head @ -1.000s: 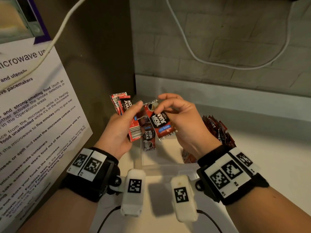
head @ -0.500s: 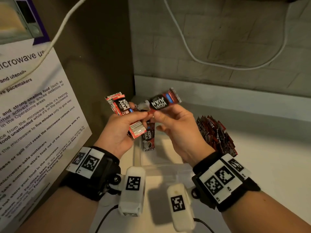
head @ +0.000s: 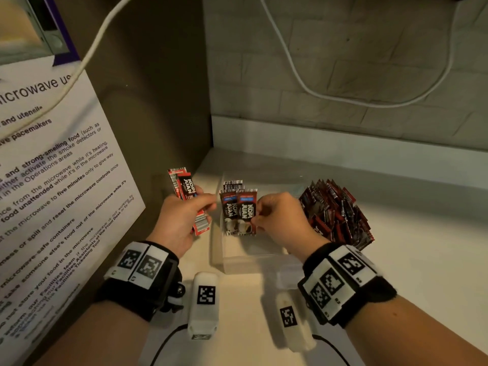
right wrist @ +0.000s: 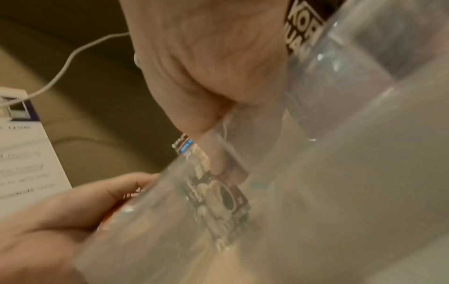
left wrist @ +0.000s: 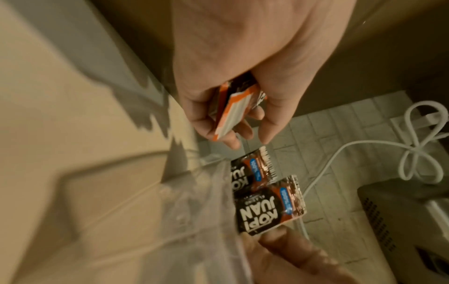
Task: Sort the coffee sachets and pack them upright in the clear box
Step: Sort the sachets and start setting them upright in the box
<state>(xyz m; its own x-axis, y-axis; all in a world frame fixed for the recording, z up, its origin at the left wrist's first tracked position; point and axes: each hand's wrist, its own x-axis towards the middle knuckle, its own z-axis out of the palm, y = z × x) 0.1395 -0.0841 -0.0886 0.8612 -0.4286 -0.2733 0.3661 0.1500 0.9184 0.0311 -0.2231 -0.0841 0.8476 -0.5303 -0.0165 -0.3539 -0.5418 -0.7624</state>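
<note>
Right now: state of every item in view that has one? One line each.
left hand: grips a small stack of sachets, held up beside the box
right hand: pinches one sachet, upright in the box
clear box: open, no lid on it, a few sachets standing in it
sachet pile: loose heap on the counter, right of the box, unsorted

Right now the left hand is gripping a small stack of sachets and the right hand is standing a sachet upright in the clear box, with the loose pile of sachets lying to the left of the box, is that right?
Not quite: the loose pile of sachets lies to the right of the clear box, as the head view shows. The rest holds: the left hand grips a small stack of sachets, and the right hand stands a sachet upright in the box.
</note>
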